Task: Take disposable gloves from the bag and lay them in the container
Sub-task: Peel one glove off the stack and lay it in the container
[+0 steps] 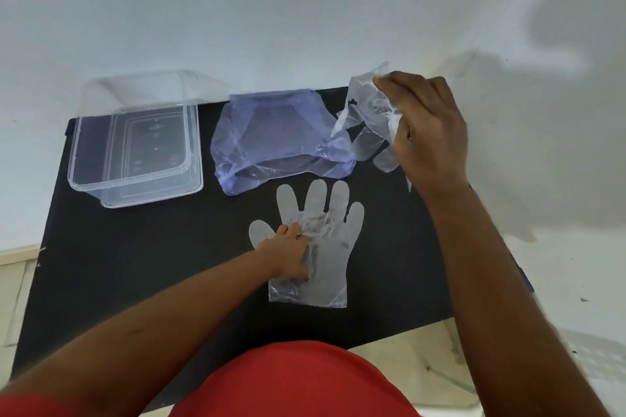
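Pinched in my right hand [428, 132], a crumpled clear glove [367, 118] hangs above the black mat [135, 264], just beside the bluish bag [277, 135]. My left hand [289, 254] presses flat, fingers loose, on a second glove [321, 247] spread below the bag. The clear container [135, 142] sits far left, no gloves visible inside

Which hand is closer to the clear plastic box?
Left. The left hand presses on the flat clear plastic glove, right of and nearer than the clear plastic box. The right hand holds a crumpled clear glove beyond the purple plastic bag.
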